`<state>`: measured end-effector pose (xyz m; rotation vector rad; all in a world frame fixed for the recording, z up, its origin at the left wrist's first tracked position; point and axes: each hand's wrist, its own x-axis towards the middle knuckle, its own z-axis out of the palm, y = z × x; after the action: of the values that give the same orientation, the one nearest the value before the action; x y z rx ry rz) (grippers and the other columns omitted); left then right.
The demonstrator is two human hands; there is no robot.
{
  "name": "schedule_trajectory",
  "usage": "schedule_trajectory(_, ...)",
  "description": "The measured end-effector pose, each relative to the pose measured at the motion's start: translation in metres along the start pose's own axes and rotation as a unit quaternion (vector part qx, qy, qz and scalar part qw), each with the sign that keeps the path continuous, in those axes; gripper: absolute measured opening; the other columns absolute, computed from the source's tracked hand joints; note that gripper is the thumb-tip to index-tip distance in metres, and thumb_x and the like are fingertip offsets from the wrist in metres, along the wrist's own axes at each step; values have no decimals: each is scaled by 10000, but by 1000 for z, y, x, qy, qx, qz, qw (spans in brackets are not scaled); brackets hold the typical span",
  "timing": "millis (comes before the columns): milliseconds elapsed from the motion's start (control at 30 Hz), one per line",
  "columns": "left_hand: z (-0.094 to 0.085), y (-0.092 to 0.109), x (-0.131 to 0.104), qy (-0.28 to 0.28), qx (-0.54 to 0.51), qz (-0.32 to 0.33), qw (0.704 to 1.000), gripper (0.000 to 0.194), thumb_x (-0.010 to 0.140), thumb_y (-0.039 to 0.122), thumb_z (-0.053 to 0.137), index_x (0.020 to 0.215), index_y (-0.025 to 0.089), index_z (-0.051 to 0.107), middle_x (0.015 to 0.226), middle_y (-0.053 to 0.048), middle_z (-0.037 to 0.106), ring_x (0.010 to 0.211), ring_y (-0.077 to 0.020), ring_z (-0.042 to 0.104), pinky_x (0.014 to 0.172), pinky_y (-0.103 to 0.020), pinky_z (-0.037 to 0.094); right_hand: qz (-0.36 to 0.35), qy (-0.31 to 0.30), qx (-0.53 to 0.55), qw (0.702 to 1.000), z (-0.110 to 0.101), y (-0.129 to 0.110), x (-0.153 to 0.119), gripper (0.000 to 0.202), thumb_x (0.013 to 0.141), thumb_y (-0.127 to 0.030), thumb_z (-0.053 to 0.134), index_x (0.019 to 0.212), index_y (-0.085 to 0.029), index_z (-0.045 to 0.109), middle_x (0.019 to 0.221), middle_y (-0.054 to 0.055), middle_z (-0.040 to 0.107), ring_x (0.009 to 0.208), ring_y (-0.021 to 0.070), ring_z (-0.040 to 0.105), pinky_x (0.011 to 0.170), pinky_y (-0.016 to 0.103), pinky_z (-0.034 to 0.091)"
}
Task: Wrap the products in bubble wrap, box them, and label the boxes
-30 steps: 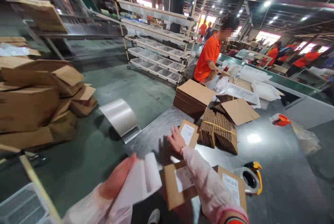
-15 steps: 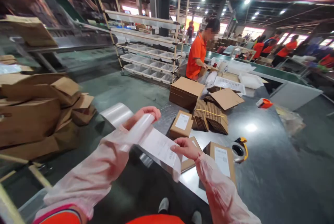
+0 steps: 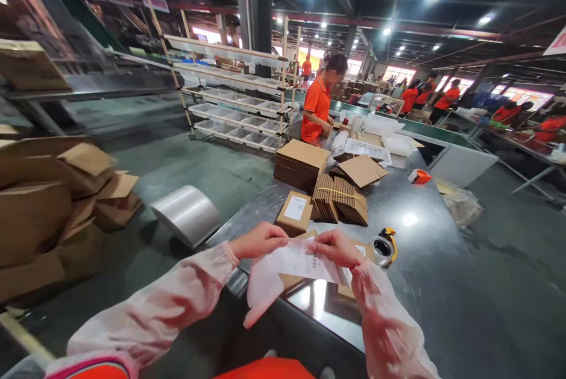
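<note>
A strip of printed labels (image 3: pixel 305 262) stretches between my two hands, above the table's near edge. My left hand (image 3: pixel 262 240) pinches its upper left edge, and the loose part of the strip hangs curled below that hand. My right hand (image 3: pixel 338 247) grips the strip's upper right part near the barcode, fingers closed. Just beyond the hands sits a small carton (image 3: pixel 292 214) with a white label on top. Other cartons lie beneath the strip and behind my right hand, largely hidden.
Bundled flat cardboard (image 3: pixel 339 197) and a carton stack (image 3: pixel 300 161) stand farther back on the metal table (image 3: pixel 424 284). A tape dispenser (image 3: pixel 384 247) lies right. A large silver roll (image 3: pixel 186 217) stands left, near brown cartons (image 3: pixel 48 208). A co-worker (image 3: pixel 316 105) stands beyond.
My left hand has come down and right, towards my right hand. The rolled strip it held up now hangs loose below. The view has shifted a little to the right.
</note>
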<state>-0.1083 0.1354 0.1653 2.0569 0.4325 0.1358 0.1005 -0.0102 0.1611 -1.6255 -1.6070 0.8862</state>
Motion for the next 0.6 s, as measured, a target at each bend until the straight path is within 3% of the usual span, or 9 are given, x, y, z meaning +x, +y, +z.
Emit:
schedule_trajectory(267, -7, 1, -4, 19, -29, -41, 999, 313, 707, 425, 661, 710, 117, 718, 605, 14, 590, 596, -110, 470, 552, -215, 342, 62, 28, -11, 998, -16, -8, -18, 549, 695, -681, 633, 581, -149, 701, 515, -6, 518, 509, 93, 389, 469, 230, 271)
schedule_trajectory(467, -10, -7, 8, 138, -170, -49, 975, 315, 691, 433, 702, 628, 128, 658, 539, 43, 507, 554, -90, 417, 533, -227, 312, 77, 74, 3, 994, -17, -3, -9, 509, 641, -692, 674, 616, -190, 753, 601, 54, 656, 578, 173, 538, 509, 263, 405)
schedule_trajectory(600, -23, -14, -3, 232, -170, -65, 956, 362, 656, 476, 733, 584, 136, 629, 557, 34, 541, 567, -91, 426, 551, -230, 325, 130, 192, 99, 968, -27, 18, -4, 520, 529, -659, 755, 704, -170, 762, 674, 64, 705, 630, 198, 599, 540, 268, 470)
